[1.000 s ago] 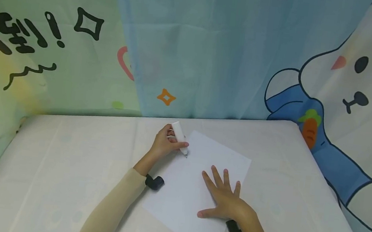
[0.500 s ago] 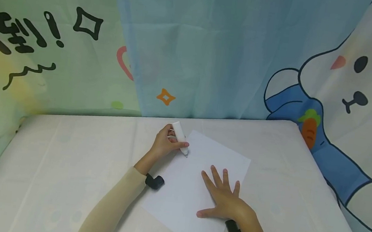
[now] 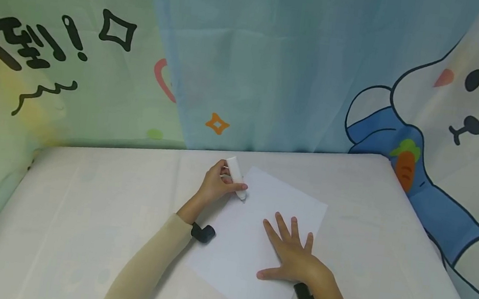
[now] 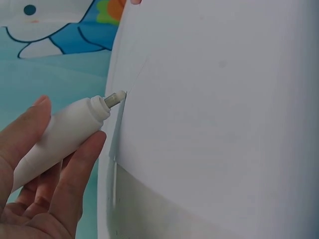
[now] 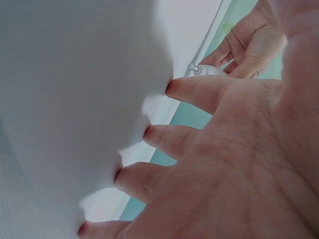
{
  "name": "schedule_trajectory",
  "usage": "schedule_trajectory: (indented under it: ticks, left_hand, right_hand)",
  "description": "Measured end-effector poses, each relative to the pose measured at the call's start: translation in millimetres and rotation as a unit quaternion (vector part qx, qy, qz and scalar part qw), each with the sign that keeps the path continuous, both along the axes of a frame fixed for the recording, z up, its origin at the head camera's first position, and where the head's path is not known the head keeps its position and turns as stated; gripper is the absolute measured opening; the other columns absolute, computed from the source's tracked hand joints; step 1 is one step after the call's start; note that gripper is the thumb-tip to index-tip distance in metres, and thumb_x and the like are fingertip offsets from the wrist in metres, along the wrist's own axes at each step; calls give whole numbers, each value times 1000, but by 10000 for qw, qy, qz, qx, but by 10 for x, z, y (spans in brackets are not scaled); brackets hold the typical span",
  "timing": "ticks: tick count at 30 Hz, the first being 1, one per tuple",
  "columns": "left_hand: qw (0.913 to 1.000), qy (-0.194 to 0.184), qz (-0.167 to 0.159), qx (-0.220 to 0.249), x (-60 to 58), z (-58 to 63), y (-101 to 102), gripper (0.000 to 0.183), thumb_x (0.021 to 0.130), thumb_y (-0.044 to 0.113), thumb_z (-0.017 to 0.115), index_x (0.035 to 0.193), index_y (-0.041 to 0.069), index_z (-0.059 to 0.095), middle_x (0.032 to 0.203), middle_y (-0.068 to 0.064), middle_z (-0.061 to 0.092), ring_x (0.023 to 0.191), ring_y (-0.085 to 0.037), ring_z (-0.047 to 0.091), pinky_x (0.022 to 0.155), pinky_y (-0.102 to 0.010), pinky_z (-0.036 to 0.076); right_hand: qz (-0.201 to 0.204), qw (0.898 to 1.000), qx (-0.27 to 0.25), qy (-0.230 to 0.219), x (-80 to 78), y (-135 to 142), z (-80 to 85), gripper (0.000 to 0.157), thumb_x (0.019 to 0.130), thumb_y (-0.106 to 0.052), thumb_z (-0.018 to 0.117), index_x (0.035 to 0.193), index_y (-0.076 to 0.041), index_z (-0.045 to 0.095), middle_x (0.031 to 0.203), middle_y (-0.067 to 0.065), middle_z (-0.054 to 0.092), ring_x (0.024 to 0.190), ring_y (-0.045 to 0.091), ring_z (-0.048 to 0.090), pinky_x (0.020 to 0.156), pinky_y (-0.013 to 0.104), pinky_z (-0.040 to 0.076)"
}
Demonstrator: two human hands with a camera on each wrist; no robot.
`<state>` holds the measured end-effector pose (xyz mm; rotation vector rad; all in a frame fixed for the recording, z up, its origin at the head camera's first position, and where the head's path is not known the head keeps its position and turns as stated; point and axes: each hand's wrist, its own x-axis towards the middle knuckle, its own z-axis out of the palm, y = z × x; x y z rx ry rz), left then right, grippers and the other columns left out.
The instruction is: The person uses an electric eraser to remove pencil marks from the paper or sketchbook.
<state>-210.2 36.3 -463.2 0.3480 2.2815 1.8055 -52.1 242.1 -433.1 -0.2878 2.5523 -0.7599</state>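
Note:
A white correction pen with a narrow metal tip is gripped between the thumb and fingers of my left hand. Its tip points down, right at the upper left edge of a blank-looking white sheet of paper. In the left wrist view a faint thin line runs on the white surface beyond the tip. My right hand rests on the right part of the sheet with its fingers spread. Seen from the right wrist, those fingertips press on the paper, and the left hand with the pen shows behind them.
The paper lies at a slant on a table with a white cloth. Behind the table hangs a printed curtain with a cartoon animal at right. A black wrist device sits at the left wrist, another at the right.
The head view has shifted slightly, moving the whole scene a little to the right. Hands, pen and paper keep their places relative to each other.

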Motion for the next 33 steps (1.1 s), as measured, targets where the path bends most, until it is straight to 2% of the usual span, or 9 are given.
schedule_trajectory:
  ticks: [15,33]
  left_hand:
    - [10000,-36,36,-71,-20,-25,-23,53,76,6,83,117,-4,50,89,-8,60,68,-8,57,62,-19,48]
    - [10000,19,29,-5,-35,1,1,54,77,6,83,117,-4,49,87,-7,59,66,-7,56,61,-18,46]
  right_hand:
    - [-14,10000,15,18,-7,1,-8,117,68,-44,86,153,0,20,158,28,-7,138,57,-19,96,78,-15]
    - [-50,10000,6,16,3,-9,-3,118,67,-45,86,153,0,19,158,28,-7,138,57,-18,96,78,-15]
